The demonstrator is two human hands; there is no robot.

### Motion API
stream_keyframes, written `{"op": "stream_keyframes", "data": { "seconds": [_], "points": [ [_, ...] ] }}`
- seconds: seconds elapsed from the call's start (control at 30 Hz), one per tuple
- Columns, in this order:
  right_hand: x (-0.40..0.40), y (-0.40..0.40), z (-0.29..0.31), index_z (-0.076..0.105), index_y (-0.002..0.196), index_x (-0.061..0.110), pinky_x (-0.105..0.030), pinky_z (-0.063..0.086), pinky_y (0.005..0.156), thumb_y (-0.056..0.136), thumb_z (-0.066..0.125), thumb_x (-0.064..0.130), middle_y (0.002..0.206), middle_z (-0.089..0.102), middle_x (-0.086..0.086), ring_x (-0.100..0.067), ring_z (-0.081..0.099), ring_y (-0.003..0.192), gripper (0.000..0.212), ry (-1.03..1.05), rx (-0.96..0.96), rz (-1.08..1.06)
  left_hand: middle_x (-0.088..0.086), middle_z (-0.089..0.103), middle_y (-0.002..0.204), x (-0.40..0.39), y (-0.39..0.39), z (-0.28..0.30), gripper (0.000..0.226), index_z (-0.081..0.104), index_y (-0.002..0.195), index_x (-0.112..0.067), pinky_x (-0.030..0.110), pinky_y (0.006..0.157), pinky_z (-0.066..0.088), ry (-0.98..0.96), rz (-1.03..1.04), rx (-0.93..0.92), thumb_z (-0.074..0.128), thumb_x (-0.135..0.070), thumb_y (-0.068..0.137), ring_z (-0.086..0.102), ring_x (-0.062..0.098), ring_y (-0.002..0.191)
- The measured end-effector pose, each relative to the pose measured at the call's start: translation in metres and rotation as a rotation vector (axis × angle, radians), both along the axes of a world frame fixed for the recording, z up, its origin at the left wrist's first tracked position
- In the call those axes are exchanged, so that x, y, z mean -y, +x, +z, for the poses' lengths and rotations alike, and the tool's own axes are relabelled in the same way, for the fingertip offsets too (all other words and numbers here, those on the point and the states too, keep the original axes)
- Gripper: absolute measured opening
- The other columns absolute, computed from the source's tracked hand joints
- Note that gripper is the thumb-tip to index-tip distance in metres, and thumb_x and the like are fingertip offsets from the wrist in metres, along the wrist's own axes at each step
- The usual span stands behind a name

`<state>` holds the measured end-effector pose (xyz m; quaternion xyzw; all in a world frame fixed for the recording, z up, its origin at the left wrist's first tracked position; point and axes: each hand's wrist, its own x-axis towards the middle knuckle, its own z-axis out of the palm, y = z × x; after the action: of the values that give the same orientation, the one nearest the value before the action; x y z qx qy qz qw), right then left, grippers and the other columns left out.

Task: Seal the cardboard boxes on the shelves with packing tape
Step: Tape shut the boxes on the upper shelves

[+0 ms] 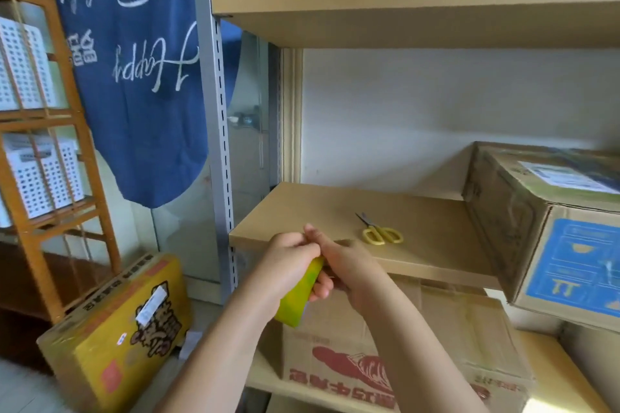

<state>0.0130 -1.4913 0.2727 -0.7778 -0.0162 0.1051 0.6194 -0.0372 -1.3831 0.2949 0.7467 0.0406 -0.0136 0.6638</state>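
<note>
Both hands are close together in front of the middle shelf (419,245). The left hand (288,253) holds a yellow-green tape roll (297,295), fingers curled round it. The right hand (342,260) pinches at the top of the roll. Yellow scissors (379,231) lie on the shelf, near the hands. A box (536,221) sits at the shelf's right end. Another box (419,345) sits on the shelf below.

white wall (436,111), blue banner (134,94), wooden rack (67,144)
</note>
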Motion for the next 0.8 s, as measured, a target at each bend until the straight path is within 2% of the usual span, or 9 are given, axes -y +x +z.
{"op": "stream_keyframes", "data": {
  "seconds": [0.07, 0.17, 0.23, 0.3, 0.33, 0.4, 0.53, 0.63, 0.8],
  "points": [
    [0.006, -0.008, 0.008, 0.072, 0.090, 0.003, -0.035, 0.055, 0.075, 0.080, 0.075, 0.051, 0.062, 0.062, -0.007, -0.022, 0.062, 0.064, 0.049, 0.280, -0.013, 0.056, 0.019, 0.061, 0.055, 0.000, -0.009, 0.009, 0.016, 0.059, 0.098, -0.002, 0.022, 0.041, 0.044, 0.036, -0.043, 0.056, 0.048, -0.013, 0.103, 0.053, 0.022, 0.039],
    [0.034, -0.022, 0.032, 0.070, 0.077, 0.009, -0.028, 0.054, 0.076, 0.088, 0.072, 0.032, 0.072, 0.064, -0.004, -0.015, 0.061, 0.072, 0.025, 0.378, 0.145, 0.020, 0.019, 0.060, 0.053, 0.012, -0.015, 0.027, 0.016, 0.061, 0.094, -0.008, 0.023, 0.042, 0.043, 0.097, -0.159, 0.209, 0.051, -0.016, 0.102, 0.051, 0.023, 0.039],
    [0.064, -0.031, 0.052, 0.069, 0.083, 0.011, -0.035, 0.054, 0.088, 0.090, 0.069, 0.035, 0.083, 0.068, -0.007, -0.019, 0.064, 0.082, 0.025, 0.302, 0.276, 0.022, 0.020, 0.058, 0.052, 0.027, -0.016, 0.042, 0.018, 0.064, 0.087, -0.015, 0.025, 0.043, 0.041, 0.123, -0.283, 0.334, 0.053, -0.017, 0.101, 0.049, 0.023, 0.039],
    [0.101, -0.046, 0.075, 0.070, 0.107, 0.017, -0.045, 0.047, 0.103, 0.096, 0.061, 0.038, 0.111, 0.070, -0.015, -0.032, 0.066, 0.107, 0.026, 0.202, 0.382, 0.001, 0.020, 0.055, 0.052, 0.044, -0.015, 0.060, 0.017, 0.065, 0.085, -0.019, 0.025, 0.043, 0.040, 0.128, -0.464, 0.443, 0.056, -0.018, 0.100, 0.047, 0.023, 0.040],
    [0.122, -0.054, 0.088, 0.069, 0.116, 0.023, -0.045, 0.044, 0.105, 0.100, 0.054, 0.036, 0.122, 0.067, -0.013, -0.033, 0.060, 0.118, 0.026, 0.139, 0.436, 0.003, 0.020, 0.055, 0.052, 0.052, -0.013, 0.069, 0.012, 0.065, 0.088, -0.018, 0.026, 0.044, 0.041, 0.114, -0.565, 0.484, 0.059, -0.020, 0.098, 0.047, 0.023, 0.041],
    [0.160, -0.071, 0.112, 0.066, 0.125, 0.028, -0.038, 0.046, 0.105, 0.103, 0.048, 0.032, 0.128, 0.066, 0.001, -0.021, 0.059, 0.121, 0.029, -0.007, 0.565, 0.078, 0.020, 0.055, 0.053, 0.067, -0.009, 0.084, 0.012, 0.064, 0.093, -0.011, 0.026, 0.045, 0.043, 0.078, -0.736, 0.535, 0.059, -0.022, 0.092, 0.049, 0.024, 0.041],
    [0.203, -0.088, 0.144, 0.069, 0.115, 0.011, -0.023, 0.050, 0.088, 0.097, 0.057, 0.014, 0.109, 0.073, -0.003, -0.011, 0.066, 0.101, 0.022, -0.086, 0.619, 0.230, 0.017, 0.057, 0.055, 0.099, 0.000, 0.106, 0.013, 0.064, 0.092, -0.006, 0.025, 0.046, 0.045, 0.048, -0.895, 0.598, 0.056, -0.016, 0.089, 0.052, 0.022, 0.043],
    [0.222, -0.086, 0.155, 0.072, 0.103, 0.010, -0.024, 0.051, 0.082, 0.094, 0.063, 0.010, 0.093, 0.073, -0.001, -0.010, 0.065, 0.088, 0.013, -0.206, 0.593, 0.177, 0.016, 0.058, 0.055, 0.119, 0.005, 0.111, 0.012, 0.065, 0.091, -0.006, 0.024, 0.046, 0.045, 0.057, -0.953, 0.622, 0.058, -0.015, 0.088, 0.053, 0.022, 0.043],
    [0.240, -0.087, 0.163, 0.072, 0.087, 0.009, -0.018, 0.053, 0.079, 0.087, 0.070, 0.002, 0.082, 0.072, -0.001, -0.008, 0.065, 0.078, 0.007, -0.147, 0.480, 0.056, 0.015, 0.060, 0.057, 0.142, 0.019, 0.112, 0.013, 0.067, 0.092, -0.009, 0.026, 0.048, 0.046, 0.094, -0.989, 0.651, 0.058, -0.018, 0.089, 0.054, 0.024, 0.048]
  ]
}}
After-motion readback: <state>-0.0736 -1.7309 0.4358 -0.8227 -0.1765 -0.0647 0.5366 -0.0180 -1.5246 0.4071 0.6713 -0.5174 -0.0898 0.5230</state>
